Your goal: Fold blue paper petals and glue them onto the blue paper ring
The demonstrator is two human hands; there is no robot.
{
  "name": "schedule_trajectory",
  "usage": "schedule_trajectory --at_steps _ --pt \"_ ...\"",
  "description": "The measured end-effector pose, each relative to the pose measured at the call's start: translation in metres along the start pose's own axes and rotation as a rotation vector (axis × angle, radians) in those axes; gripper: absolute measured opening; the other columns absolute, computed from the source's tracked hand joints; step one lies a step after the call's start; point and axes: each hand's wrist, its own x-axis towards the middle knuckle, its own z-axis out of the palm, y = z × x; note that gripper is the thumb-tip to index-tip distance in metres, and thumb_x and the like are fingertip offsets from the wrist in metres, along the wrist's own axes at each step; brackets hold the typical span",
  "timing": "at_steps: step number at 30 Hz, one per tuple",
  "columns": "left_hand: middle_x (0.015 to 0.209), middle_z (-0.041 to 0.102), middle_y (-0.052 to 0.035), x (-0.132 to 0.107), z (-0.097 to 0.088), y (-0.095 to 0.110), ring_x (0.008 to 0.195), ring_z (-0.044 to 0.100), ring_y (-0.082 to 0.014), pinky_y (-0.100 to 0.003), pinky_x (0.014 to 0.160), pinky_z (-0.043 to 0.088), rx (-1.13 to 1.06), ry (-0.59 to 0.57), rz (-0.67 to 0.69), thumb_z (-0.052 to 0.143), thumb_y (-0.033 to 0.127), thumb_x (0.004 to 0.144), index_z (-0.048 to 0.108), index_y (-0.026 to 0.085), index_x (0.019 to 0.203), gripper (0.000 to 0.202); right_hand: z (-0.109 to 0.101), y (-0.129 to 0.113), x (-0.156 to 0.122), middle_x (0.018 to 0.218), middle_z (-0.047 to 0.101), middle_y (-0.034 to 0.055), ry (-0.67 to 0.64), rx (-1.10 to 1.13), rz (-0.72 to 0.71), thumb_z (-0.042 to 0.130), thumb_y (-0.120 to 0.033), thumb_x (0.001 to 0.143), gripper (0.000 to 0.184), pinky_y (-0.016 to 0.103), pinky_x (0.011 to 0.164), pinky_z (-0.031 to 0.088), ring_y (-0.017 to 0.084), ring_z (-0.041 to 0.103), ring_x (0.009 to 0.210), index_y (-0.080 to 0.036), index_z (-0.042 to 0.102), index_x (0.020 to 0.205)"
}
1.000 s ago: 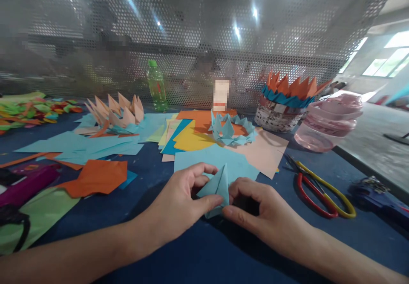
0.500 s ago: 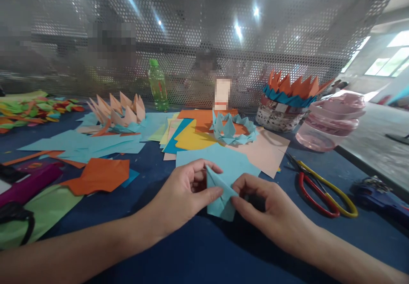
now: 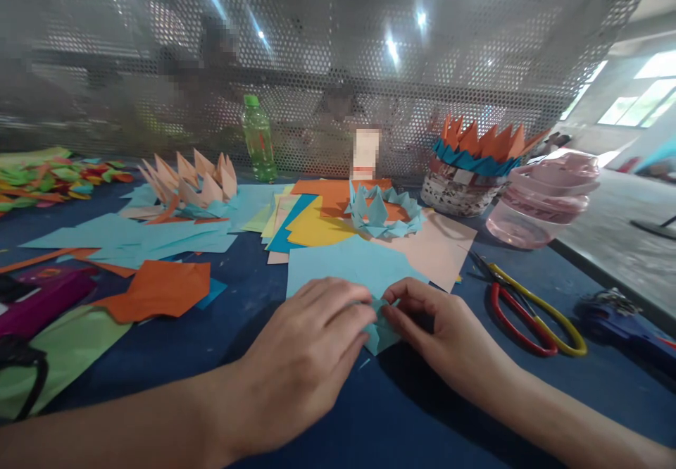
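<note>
Folded light-blue paper piece (image 3: 381, 333), mostly hidden, lower tip aimed down toward the body, held between left hand (image 3: 301, 342) and right hand (image 3: 438, 321), fingers of both closed on it; just before a flat light-blue sheet (image 3: 338, 265) on the bench (image 3: 422, 413); red-and-yellow-handled scissors (image 3: 522, 322) off right.

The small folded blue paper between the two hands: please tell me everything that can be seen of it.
The small folded blue paper is light blue, matt and thin, with several folded layers and a pointed lower corner. The left hand covers its upper left part, and the fingers of the right hand pinch its right side, so its full shape cannot be seen. It is held just above the dark blue table, near the lower edge of a larger light blue sheet.
</note>
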Motion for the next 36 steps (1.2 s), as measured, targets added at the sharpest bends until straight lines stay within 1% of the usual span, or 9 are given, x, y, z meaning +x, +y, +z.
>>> schedule_trajectory --at_steps 2,7,9,13,16,20,26,32,36 --pt "0.106 0.063 -0.007 -0.002 0.001 0.001 0.1 0.057 -0.0193 -0.035 0.092 0.046 0.047 -0.063 0.082 0.047 0.011 0.091 0.058 0.016 0.107 0.02 0.0 0.001 0.001 0.058 0.056 -0.0052 0.0 -0.017 0.005 0.05 -0.031 0.088 0.012 0.022 0.052 0.033 0.011 0.044 0.052 -0.022 0.057 0.088" --pt "0.098 0.067 -0.0077 -0.002 0.002 0.001 0.093 0.062 -0.0196 -0.032 0.083 0.052 0.057 -0.145 0.034 0.044 0.017 0.093 0.063 0.016 0.101 0.021 -0.001 0.0 0.001 0.056 0.053 -0.0062 -0.016 -0.016 -0.02 0.048 -0.029 0.089 0.014 0.022 0.053 0.035 0.012 0.047 0.052 -0.022 0.055 0.098" --pt "0.097 0.067 -0.0076 -0.001 0.002 0.0 0.092 0.062 -0.0191 -0.031 0.082 0.052 0.05 -0.155 0.029 0.043 0.017 0.094 0.064 0.016 0.1 0.022 -0.004 -0.002 0.0 0.059 0.054 -0.0061 -0.023 -0.008 -0.055 0.048 -0.025 0.088 0.017 0.023 0.055 0.037 0.012 0.049 0.054 -0.022 0.052 0.104" --pt "0.099 0.067 -0.0069 -0.003 0.001 -0.002 0.091 0.063 -0.0184 -0.03 0.081 0.052 0.041 -0.18 0.038 0.042 0.013 0.093 0.064 0.017 0.1 0.023 -0.011 -0.004 -0.002 0.073 0.059 -0.0025 -0.097 -0.076 -0.183 0.046 -0.004 0.071 0.033 0.025 0.063 0.04 0.013 0.053 0.066 -0.021 0.051 0.099" --pt "0.1 0.066 -0.0072 -0.005 0.001 -0.003 0.089 0.063 -0.0191 -0.032 0.077 0.052 0.063 -0.201 0.051 0.042 0.011 0.092 0.063 0.017 0.103 0.024 -0.015 -0.001 -0.001 0.079 0.06 -0.0013 -0.145 -0.193 -0.26 0.045 0.002 0.062 0.04 0.026 0.069 0.041 0.014 0.053 0.074 -0.021 0.054 0.093" --pt "0.099 0.066 -0.0079 -0.004 0.001 -0.003 0.086 0.063 -0.0194 -0.033 0.075 0.053 0.086 -0.203 0.071 0.041 0.011 0.092 0.063 0.016 0.103 0.025 -0.019 0.002 0.003 0.088 0.06 0.0024 -0.146 -0.295 -0.329 0.049 0.0 0.067 0.033 0.031 0.078 0.041 0.018 0.055 0.086 -0.02 0.057 0.092" --pt "0.121 0.059 -0.011 -0.002 0.002 -0.002 0.111 0.055 -0.0226 -0.036 0.096 0.048 0.082 -0.154 0.095 0.042 0.011 0.091 0.063 0.012 0.101 0.023 -0.022 0.003 0.006 0.091 0.06 0.004 -0.15 -0.367 -0.376 0.058 -0.008 0.075 0.019 0.033 0.079 0.041 0.018 0.055 0.086 -0.02 0.061 0.089" --pt "0.112 0.063 -0.0104 -0.004 0.005 -0.004 0.104 0.06 -0.0218 -0.035 0.092 0.051 0.066 -0.201 0.105 0.04 0.009 0.091 0.061 0.012 0.102 0.024 -0.024 0.001 0.007 0.089 0.061 0.0036 -0.175 -0.396 -0.481 0.057 -0.011 0.08 0.015 0.034 0.08 0.039 0.019 0.054 0.087 -0.02 0.059 0.091" --pt "0.116 0.06 -0.0095 -0.004 0.005 -0.003 0.108 0.058 -0.0225 -0.036 0.091 0.051 0.049 -0.243 0.043 0.04 0.011 0.091 0.059 0.014 0.11 0.027 -0.025 0.001 0.008 0.084 0.062 0.0023 -0.212 -0.413 -0.512 0.055 -0.007 0.079 0.014 0.033 0.077 0.037 0.017 0.054 0.084 -0.02 0.058 0.085"
